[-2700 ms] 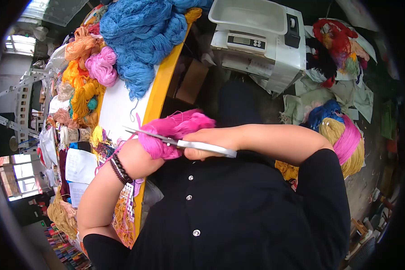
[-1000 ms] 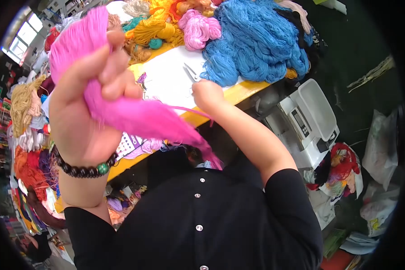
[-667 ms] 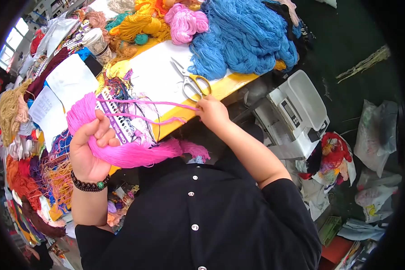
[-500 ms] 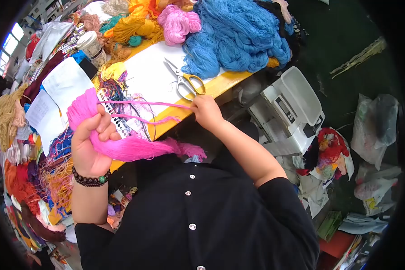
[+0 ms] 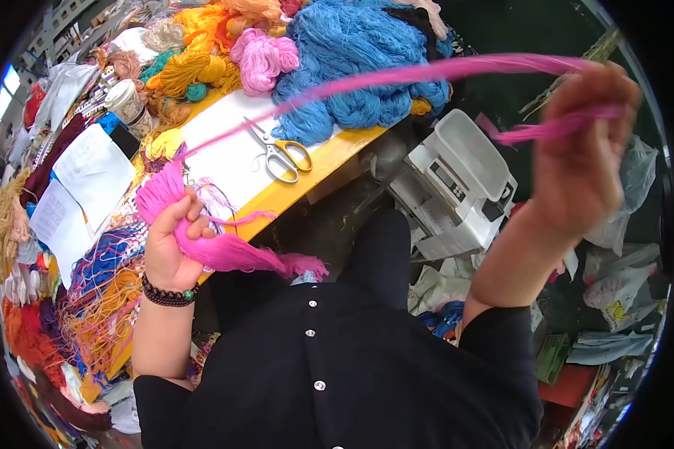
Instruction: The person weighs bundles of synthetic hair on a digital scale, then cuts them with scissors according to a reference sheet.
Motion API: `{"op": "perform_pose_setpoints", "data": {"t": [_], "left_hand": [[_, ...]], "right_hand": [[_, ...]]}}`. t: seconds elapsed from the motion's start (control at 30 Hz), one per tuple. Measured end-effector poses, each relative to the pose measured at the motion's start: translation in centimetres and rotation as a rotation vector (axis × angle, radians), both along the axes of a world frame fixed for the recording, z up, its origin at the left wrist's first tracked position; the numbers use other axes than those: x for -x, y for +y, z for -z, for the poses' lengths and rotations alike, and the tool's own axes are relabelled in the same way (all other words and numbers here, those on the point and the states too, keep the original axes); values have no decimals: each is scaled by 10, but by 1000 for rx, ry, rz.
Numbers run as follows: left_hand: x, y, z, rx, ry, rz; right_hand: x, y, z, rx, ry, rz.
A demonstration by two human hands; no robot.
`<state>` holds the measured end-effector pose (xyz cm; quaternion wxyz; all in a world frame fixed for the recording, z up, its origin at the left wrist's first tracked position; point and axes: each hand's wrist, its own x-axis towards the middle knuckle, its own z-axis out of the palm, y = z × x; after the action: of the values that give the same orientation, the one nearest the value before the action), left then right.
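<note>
A hank of bright pink yarn (image 5: 228, 254) is gripped in my left hand (image 5: 174, 239), its fingers wrapped round the upper part. The tail of the hank hangs towards my lap. From its top a pink strand (image 5: 397, 75) stretches in an arc across to my right hand (image 5: 584, 150), which is raised far out to the right. That hand is blurred but closed round the strand, and a loose pink end sticks out to its left. Scissors with yellow and grey handles (image 5: 281, 157) lie on the white sheet (image 5: 221, 135) between the hands.
Blue yarn (image 5: 359, 60) is heaped at the table's back, beside a light pink skein (image 5: 262, 60). Papers (image 5: 90, 168) and tangled threads (image 5: 108, 299) lie left. A white scale (image 5: 457, 194) stands right of the yellow table edge (image 5: 314, 176). Plastic bags (image 5: 621, 284) sit on the floor.
My right hand has swung far right and up from the table edge, drawing out the pink strand. My left hand still holds the hank, slightly shifted in view.
</note>
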<state>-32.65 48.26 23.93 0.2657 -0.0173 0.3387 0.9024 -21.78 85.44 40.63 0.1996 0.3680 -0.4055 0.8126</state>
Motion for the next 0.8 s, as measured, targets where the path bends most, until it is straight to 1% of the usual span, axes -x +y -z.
{"op": "perform_pose_setpoints", "data": {"t": [0.07, 0.13, 0.23, 0.27, 0.3, 0.33, 0.37, 0.4, 0.43, 0.47, 0.5, 0.53, 0.57, 0.63, 0.67, 0.73, 0.77, 0.8], "left_hand": [[-2, -5, 0, -11, 4, 16], [-3, -10, 2, -14, 10, 35], [2, -14, 10, 3, 31, 27], [2, -12, 10, 2, 32, 30], [2, -8, 10, 41, 36, 8], [2, -4, 9, 79, 42, -13], [2, 1, 8, 102, 85, 0], [1, 9, 6, 124, 101, 7], [0, 17, 3, 146, 117, 15], [-2, 26, 0, 151, 131, 31], [-3, 34, 2, 174, 98, 31], [-3, 43, 6, 201, 66, 27], [-4, 47, 7, 216, 54, 106], [-4, 50, 13, 163, 14, 176], [-3, 50, 21, 168, -34, 158], [-4, 53, 32, 165, -89, 131], [-4, 55, 38, 161, -138, 100], [-2, 54, 46, 123, -190, 113]], "right_hand": [[-20, 25, -29, 36, 136, 135], [-34, 48, -53, 90, 202, 290], [-34, 72, -63, 28, 119, 243], [-26, 59, -53, -69, 73, 353], [-14, 32, -33, -228, -1, 524], [-2, 3, -15, -441, -93, 720], [10, -24, 3, -659, -196, 833], [19, -47, 18, -862, -282, 856], [29, -65, 35, -1011, -354, 803], [35, -83, 57, -990, -508, 684], [44, -91, 80, -1081, -503, 626], [52, -95, 99, -1061, -522, 534], [58, -95, 118, -1065, -449, 587], [65, -98, 141, -808, -794, 317], [67, -98, 147, -808, -797, 318], [67, -96, 158, -745, -963, 232], [68, -94, 164, -855, -987, 301], [68, -91, 170, -855, -990, 299]]}}
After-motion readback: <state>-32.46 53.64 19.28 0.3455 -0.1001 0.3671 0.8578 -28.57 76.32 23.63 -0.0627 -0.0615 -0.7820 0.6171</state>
